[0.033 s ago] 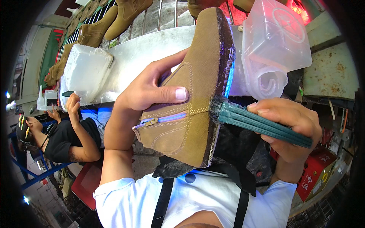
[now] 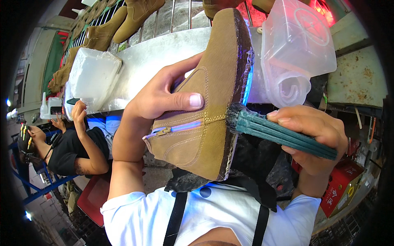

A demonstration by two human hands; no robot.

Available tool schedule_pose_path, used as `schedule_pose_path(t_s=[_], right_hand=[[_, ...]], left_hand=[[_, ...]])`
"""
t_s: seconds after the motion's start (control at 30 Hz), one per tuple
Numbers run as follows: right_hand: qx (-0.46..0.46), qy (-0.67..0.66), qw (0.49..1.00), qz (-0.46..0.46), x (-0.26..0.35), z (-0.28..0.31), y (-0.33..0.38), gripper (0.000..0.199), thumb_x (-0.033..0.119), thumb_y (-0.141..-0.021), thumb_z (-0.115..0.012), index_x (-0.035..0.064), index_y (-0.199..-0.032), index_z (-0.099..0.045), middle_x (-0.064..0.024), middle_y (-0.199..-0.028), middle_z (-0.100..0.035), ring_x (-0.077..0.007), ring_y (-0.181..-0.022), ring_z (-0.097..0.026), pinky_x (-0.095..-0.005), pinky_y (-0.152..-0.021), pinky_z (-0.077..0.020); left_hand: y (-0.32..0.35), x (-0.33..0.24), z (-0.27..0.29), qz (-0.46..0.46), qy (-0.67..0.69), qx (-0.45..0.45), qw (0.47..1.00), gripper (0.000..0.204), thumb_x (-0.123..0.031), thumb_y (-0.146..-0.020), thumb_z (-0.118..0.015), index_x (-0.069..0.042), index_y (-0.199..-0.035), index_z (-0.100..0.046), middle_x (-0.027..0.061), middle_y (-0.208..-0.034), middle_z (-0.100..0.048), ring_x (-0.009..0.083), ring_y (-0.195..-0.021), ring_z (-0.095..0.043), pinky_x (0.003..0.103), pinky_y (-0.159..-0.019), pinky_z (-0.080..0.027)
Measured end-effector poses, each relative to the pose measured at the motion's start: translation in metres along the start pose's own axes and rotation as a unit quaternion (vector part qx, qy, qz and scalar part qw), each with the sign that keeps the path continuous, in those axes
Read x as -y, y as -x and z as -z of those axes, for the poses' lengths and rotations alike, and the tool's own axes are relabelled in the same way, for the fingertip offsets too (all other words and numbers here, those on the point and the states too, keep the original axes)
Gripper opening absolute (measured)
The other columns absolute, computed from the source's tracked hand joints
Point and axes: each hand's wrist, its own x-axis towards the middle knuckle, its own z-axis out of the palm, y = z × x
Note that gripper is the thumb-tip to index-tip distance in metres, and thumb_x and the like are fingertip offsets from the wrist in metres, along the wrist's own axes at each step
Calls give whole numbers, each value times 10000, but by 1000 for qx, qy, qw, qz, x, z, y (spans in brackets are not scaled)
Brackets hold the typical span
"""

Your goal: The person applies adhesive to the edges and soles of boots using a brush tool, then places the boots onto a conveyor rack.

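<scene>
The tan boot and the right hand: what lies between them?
In the head view, a green-handled brush spans it: right hand holds the handle, bristles touch the tan boot.

Containers: a clear plastic tub (image 2: 301, 45) lies tipped at upper right; a frosted plastic box (image 2: 92, 74) sits at left on the metal bench (image 2: 156, 57).
Rack: tan boots (image 2: 137, 14) line the rail above.
Co-worker: a person in a black top (image 2: 67, 149) sits at left.
Lower right: a red carton (image 2: 342, 186).
</scene>
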Motion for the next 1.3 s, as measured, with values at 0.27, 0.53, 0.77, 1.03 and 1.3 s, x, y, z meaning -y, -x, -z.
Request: schedule_pose_path(t_s=[0.27, 0.53, 0.77, 1.03, 1.3], right_hand=[[48, -30, 998, 18, -3, 8, 0, 365, 116, -873, -757, 17, -1184, -593, -212, -948, -739, -329, -803, -746, -412, -709, -629], [27, -107, 992, -69, -1, 2, 12, 283, 153, -865, -755, -73, -1026, -695, -220, -808, -725, -212, -613, -712, -312, -596, -611], [-52, -368, 891, -261, 17, -8, 24, 140, 43, -848, -714, -91, -860, -676, -239, -817, -720, -246, -610, -704, -343, -574, -606], [-209, -408, 862, -218, -19, -53, 40, 327, 137, -971, -669, -97, -1194, -616, -202, -994, -716, -266, -833, -728, -390, -778, -621], [36, -366, 923, -116, -17, 14, 25, 298, 65, -874, -736, -109, -1105, -663, -266, -917, -720, -251, -698, -729, -338, -613, -620]], left_hand=[[0, 4, 1, 17, 23, -15, 999, 876, -232, -828, -787, 80, -1519, -349, 191, -1388, -571, 223, -1273, -565, 341, -1108, -400], [-3, 7, -1, 27, 55, -36, 997, 806, -223, -849, -764, 66, -1502, -390, 177, -1343, -609, 213, -1198, -615, 323, -1053, -457], [-5, 11, 0, 38, 106, -69, 991, 718, -252, -897, -711, 67, -1474, -426, 148, -1287, -638, 187, -1135, -640, 295, -997, -492], [-12, 9, 0, 37, 115, -77, 990, 641, -276, -938, -660, 65, -1443, -461, 147, -1260, -650, 165, -1073, -664, 280, -956, -520], [-9, 13, 7, 48, 141, -87, 985, 621, -278, -937, -658, 68, -1422, -483, 157, -1246, -662, 169, -1054, -680, 281, -939, -536]])
